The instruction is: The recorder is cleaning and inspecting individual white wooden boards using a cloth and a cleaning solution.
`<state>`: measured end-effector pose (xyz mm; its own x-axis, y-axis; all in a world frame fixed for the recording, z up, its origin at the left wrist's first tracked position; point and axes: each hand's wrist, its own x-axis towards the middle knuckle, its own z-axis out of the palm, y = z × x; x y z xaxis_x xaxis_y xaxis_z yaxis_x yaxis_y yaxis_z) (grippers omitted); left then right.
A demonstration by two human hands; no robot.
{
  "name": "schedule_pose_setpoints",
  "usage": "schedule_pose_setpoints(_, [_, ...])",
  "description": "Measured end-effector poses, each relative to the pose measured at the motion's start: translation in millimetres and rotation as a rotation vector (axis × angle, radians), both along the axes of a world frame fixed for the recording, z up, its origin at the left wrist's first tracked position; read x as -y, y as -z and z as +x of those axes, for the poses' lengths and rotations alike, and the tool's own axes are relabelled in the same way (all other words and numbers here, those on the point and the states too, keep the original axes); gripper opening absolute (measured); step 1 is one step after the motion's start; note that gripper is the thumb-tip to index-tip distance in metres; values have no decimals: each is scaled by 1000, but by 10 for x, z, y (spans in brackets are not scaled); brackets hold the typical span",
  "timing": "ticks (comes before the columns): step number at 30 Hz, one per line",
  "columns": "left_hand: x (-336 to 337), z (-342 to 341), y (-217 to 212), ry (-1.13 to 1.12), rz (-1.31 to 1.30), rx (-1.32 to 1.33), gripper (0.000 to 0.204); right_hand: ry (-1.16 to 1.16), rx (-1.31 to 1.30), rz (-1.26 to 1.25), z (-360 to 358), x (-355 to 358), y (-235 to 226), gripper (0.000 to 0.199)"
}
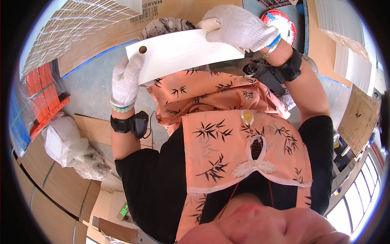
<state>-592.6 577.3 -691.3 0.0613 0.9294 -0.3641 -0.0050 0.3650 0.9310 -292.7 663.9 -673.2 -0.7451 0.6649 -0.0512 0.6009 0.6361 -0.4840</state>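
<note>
A long white panel (pixel 183 53) with a round hole near its left end is held up in front of me, above my lap. My left hand (pixel 126 79), in a pale knitted work glove, grips its left end just below the hole. At the other end my right hand (pixel 239 30), gloved the same way, is closed over the upper edge. Some of the fingers of both hands are hidden. A patterned apron (pixel 243 150) in orange covers my front and lap under the panel.
Stacked cardboard (pixel 61 179) stands at the left beside crumpled clear plastic (pixel 77 150) and orange parts (pixel 46 95). A large carton (pixel 174 9) lies ahead. A red-rimmed bucket (pixel 289 30) with white contents stands beyond my right hand. White stacked sheets (pixel 349 32) are at the far right.
</note>
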Motion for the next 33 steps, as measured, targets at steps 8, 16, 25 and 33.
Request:
schedule_pose_setpoints(8, [-12,-72,35,59,-9,4,41,94,-116,-53,50,30,89,19])
schedule_pose_setpoints(16, [-167,-60,-120,108,-54,-107,46,282,37,-407,-175,100,29,32])
schedule_pose_setpoints(25, [-282,178,-41,133,193,163,39,561,-294,-841,-42,286,32,36])
schedule_pose_setpoints(33, [-397,854,-181,74,407,185,31,474,-916,-793,238,371,-107,35])
